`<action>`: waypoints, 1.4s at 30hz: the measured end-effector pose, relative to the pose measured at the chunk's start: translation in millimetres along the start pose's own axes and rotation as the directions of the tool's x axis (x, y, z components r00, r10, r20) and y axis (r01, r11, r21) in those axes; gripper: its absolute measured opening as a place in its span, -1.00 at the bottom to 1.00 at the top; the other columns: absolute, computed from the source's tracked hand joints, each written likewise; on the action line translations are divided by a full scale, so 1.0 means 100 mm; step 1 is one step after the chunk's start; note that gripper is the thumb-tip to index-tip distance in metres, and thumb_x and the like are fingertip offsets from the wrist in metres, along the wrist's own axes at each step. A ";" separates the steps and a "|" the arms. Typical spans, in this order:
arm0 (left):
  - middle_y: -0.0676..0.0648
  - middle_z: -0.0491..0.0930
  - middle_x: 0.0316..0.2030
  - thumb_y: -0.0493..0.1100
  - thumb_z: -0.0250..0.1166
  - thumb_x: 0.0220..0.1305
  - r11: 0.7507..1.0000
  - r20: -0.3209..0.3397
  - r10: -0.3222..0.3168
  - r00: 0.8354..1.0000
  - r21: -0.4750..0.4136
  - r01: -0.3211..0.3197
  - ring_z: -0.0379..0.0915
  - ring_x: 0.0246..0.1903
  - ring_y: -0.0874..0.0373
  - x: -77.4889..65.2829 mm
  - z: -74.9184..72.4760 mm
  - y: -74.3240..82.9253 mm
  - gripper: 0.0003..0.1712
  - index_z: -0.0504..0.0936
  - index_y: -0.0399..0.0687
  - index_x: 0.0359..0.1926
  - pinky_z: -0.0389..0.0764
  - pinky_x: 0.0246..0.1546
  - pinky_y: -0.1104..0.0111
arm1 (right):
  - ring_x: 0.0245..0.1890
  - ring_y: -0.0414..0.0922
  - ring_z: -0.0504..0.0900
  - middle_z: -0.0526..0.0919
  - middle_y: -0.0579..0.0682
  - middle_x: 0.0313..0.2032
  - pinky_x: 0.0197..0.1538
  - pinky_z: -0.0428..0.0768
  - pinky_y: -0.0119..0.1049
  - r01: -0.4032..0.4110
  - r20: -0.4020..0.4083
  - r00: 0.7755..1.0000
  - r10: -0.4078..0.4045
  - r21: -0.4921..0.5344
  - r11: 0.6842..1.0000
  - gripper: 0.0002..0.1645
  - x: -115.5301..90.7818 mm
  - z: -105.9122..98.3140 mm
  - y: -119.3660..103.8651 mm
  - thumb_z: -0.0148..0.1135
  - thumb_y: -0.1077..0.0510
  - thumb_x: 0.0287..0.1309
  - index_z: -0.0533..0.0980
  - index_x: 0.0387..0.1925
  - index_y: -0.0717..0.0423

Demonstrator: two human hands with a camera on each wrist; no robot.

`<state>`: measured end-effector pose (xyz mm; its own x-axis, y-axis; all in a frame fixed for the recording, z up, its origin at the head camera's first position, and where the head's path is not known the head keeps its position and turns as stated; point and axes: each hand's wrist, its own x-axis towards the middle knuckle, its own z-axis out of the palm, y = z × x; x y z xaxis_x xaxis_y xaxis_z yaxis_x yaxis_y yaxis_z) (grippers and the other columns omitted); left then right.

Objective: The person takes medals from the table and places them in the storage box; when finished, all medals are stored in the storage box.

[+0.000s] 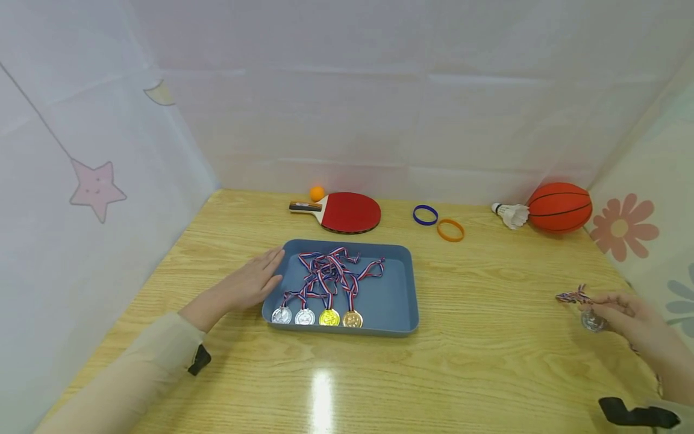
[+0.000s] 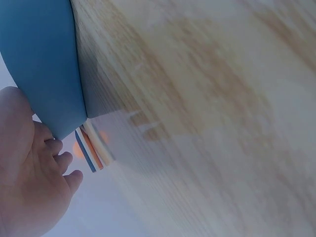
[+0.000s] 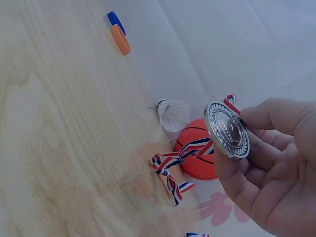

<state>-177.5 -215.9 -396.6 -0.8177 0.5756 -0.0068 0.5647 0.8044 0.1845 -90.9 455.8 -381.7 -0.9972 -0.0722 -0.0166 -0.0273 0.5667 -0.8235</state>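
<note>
Silver medal (image 3: 227, 130) face shows only from the right wrist, pinched by right hand (image 3: 269, 170).

1. Silver medal (image 3: 227, 130) — the face carries a raised relief, but no word or number on it can be made out.
2. Medals in the tray (image 1: 317, 317) — two silver, two gold; too small to read.
3. Basketball (image 1: 559, 207), paddle (image 1: 347, 212), wristbands (image 1: 438, 222) — no brand or lettering legible.
4. Wall sheets (image 1: 97, 188) — star, moon and flower pictures only, no text.
</note>
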 end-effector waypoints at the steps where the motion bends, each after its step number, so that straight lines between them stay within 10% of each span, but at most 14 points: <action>1: -0.37 -0.10 0.35 -0.10 -0.18 0.45 1.000 0.000 0.000 1.000 0.001 0.000 -0.21 0.32 -0.23 0.00 0.00 0.00 -0.35 -0.07 -0.47 0.35 -0.04 0.28 0.00 | -0.26 -0.48 0.48 0.57 -0.39 -0.24 -0.38 0.51 -0.49 0.021 -0.008 1.000 -0.021 -0.008 1.000 -0.78 0.01 0.00 -0.03 -0.05 0.17 0.35 0.35 -0.18 0.32; 19: -0.37 -0.08 0.35 -0.10 -0.18 0.45 1.000 -0.005 0.000 1.000 0.010 0.000 -0.17 0.31 -0.26 -0.02 0.00 -0.01 -0.36 -0.06 -0.47 0.35 -0.03 0.27 -0.01 | -0.25 -0.37 0.48 0.50 -0.35 -0.14 -0.30 0.45 -0.62 0.070 -0.106 0.991 -0.077 -0.068 0.995 -0.59 0.38 0.04 -0.81 0.02 0.03 0.30 0.34 0.11 0.10; 24: -0.37 -0.09 0.35 -0.10 -0.17 0.45 1.000 -0.002 -0.003 1.000 0.006 0.003 -0.19 0.32 -0.25 -0.02 -0.01 -0.01 -0.35 -0.06 -0.47 0.35 -0.03 0.27 -0.01 | -0.14 -0.34 0.45 0.62 -0.24 -0.13 -0.23 0.37 -0.57 0.113 -0.047 0.993 -0.108 0.098 0.989 -0.66 0.48 0.14 -1.06 0.01 0.08 0.32 0.31 0.05 0.13; 30: -0.36 -0.09 0.35 -0.10 -0.17 0.45 1.000 -0.002 -0.007 1.000 -0.001 0.007 -0.21 0.32 -0.24 -0.02 -0.02 0.01 -0.35 -0.07 -0.46 0.35 -0.03 0.27 0.00 | -0.17 -0.25 0.52 0.69 -0.01 -0.28 -0.28 0.39 -0.45 0.228 0.005 0.969 -0.246 0.362 0.904 -0.89 0.64 0.35 -1.30 0.01 0.30 0.29 0.35 -0.15 0.18; 42: -0.35 -0.10 0.36 -0.09 -0.18 0.45 1.000 -0.003 -0.001 1.000 0.006 0.001 -0.20 0.32 -0.23 0.00 0.00 0.00 -0.35 -0.07 -0.46 0.35 -0.03 0.28 0.00 | -0.27 -0.19 0.60 0.66 -0.10 -0.20 -0.20 0.55 -0.44 0.283 0.061 0.948 -0.312 0.285 0.916 -0.62 0.84 0.75 -1.83 0.09 0.25 0.25 0.45 0.11 0.07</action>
<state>-178.2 -216.0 -396.6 -0.8186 0.5744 -0.0042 0.5645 0.8058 0.1788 -164.1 284.9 -274.9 -0.9326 -0.2958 0.2066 -0.2878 0.2645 -0.9204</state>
